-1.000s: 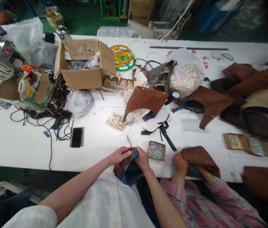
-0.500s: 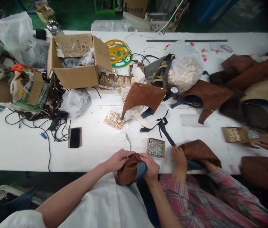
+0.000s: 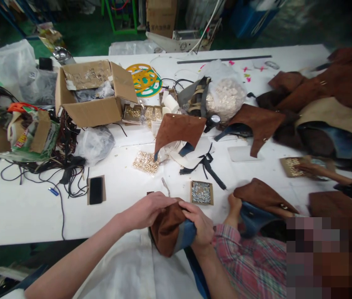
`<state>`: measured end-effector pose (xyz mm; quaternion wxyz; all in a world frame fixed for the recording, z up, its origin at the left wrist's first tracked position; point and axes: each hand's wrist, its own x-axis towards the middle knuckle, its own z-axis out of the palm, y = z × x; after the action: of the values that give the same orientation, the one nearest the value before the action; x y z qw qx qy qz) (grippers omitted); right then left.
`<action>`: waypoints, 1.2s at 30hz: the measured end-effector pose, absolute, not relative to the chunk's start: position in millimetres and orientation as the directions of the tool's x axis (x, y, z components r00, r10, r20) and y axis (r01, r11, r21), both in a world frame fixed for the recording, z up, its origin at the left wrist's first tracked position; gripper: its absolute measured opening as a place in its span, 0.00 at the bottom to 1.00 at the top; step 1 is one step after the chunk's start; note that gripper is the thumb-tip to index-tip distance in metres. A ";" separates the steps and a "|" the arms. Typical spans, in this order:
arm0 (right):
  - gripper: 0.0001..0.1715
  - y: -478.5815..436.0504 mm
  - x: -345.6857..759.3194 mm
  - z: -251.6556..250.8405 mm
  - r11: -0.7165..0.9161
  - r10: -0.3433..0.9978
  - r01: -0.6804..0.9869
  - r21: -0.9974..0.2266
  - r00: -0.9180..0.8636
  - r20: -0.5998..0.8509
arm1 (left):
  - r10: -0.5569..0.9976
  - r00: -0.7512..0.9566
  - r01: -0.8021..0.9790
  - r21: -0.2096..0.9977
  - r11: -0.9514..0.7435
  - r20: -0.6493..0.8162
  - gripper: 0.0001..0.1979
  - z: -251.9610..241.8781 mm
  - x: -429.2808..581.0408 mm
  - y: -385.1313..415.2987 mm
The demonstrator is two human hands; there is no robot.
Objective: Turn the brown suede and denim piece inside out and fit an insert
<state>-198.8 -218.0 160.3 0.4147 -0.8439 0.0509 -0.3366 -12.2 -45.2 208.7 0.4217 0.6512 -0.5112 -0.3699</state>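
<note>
A brown suede-like piece with a blue underside (image 3: 168, 232) is bunched up between my two hands, close to my body at the table's front edge. My left hand (image 3: 151, 209) grips its upper left side, fingers closed over the top. On the other side my right hand (image 3: 198, 222) is closed round the edge where the blue shows. What the fingertips pinch at the top is hidden. Just beyond my right hand stands a small cardboard box of silvery metal fittings (image 3: 201, 192). A thin pale strip (image 3: 166, 187) lies behind the piece.
A co-worker's hand (image 3: 234, 204) holds another brown piece (image 3: 263, 193) at my right. Further right, another person's hand reaches to a box of fittings (image 3: 291, 166). A phone (image 3: 96, 190), gold fittings in a bag (image 3: 146, 162) and a cardboard carton (image 3: 91, 113) lie left and beyond.
The view has shifted, so the table sits lower. Both my hands keep hold of the brown piece. The co-worker's hand has left the black strip, and another person's hand has moved over the fittings.
</note>
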 end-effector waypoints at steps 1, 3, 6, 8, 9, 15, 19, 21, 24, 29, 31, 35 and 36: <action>0.17 -215.2 -198.6 163.5 -0.645 -0.365 0.201 -0.737 0.767 0.528 | -0.978 0.208 -0.387 0.916 -0.109 -0.028 0.28 209.5 -12.1 -43.7; 0.19 -209.1 -199.8 167.4 -0.649 -0.365 0.202 -0.734 0.763 0.533 | -0.973 0.232 -0.467 0.878 -0.104 0.008 0.25 207.9 -14.5 -38.8; 0.20 -204.2 -203.0 173.4 -0.704 -0.352 0.187 -0.685 0.746 0.565 | -0.960 0.270 -0.585 0.804 -0.106 0.069 0.22 205.8 -23.6 -30.6; 0.20 -205.9 -204.0 181.4 -0.753 -0.322 0.178 -0.633 0.739 0.592 | -0.949 0.296 -0.630 0.769 -0.112 0.104 0.21 208.8 -30.9 -25.7; 0.21 -207.7 -203.6 186.8 -0.767 -0.294 0.187 -0.613 0.747 0.596 | -0.944 0.308 -0.647 0.753 -0.119 0.116 0.20 211.5 -34.3 -23.3; 0.28 -209.9 -192.3 220.7 -0.757 -0.098 0.281 -0.589 0.843 0.528 | -0.905 0.367 -0.732 0.667 -0.139 0.214 0.21 228.0 -47.3 -3.4; 0.24 -200.8 -190.8 235.0 -0.759 -0.107 0.286 -0.585 0.831 0.546 | -0.886 0.393 -0.745 0.651 -0.149 0.247 0.26 243.4 -50.3 6.1; 0.22 -197.8 -194.0 242.9 -0.771 -0.126 0.275 -0.574 0.818 0.561 | -0.892 0.399 -0.707 0.691 -0.151 0.214 0.26 254.9 -48.2 7.5; 0.23 -197.5 -200.2 257.2 -0.787 -0.155 0.256 -0.561 0.798 0.582 | -0.906 0.394 -0.630 0.763 -0.143 0.155 0.31 268.5 -40.9 10.6; 0.25 -203.6 -204.8 282.2 -0.811 -0.137 0.247 -0.530 0.801 0.583 | -0.953 0.301 -0.631 0.755 -0.176 0.030 0.39 266.1 -31.6 21.1; 0.27 -205.3 -205.1 289.6 -0.799 -0.132 0.246 -0.549 0.819 0.558 | -0.963 0.268 -0.640 0.748 -0.172 0.008 0.39 259.8 -31.6 22.0; 0.30 -204.3 -207.9 295.2 -0.778 -0.127 0.266 -0.568 0.820 0.558 | -0.951 0.293 -0.680 0.721 -0.134 0.100 0.33 249.0 -34.4 18.6; 0.29 -203.3 -209.2 294.8 -0.779 -0.129 0.274 -0.564 0.811 0.571 | -0.939 0.313 -0.694 0.709 -0.123 0.143 0.31 247.5 -35.0 18.1</action>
<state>-209.2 -203.3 294.8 0.3300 -0.8925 -0.0405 -0.3049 -35.0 18.1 247.5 0.3534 0.7292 -0.5598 -0.1731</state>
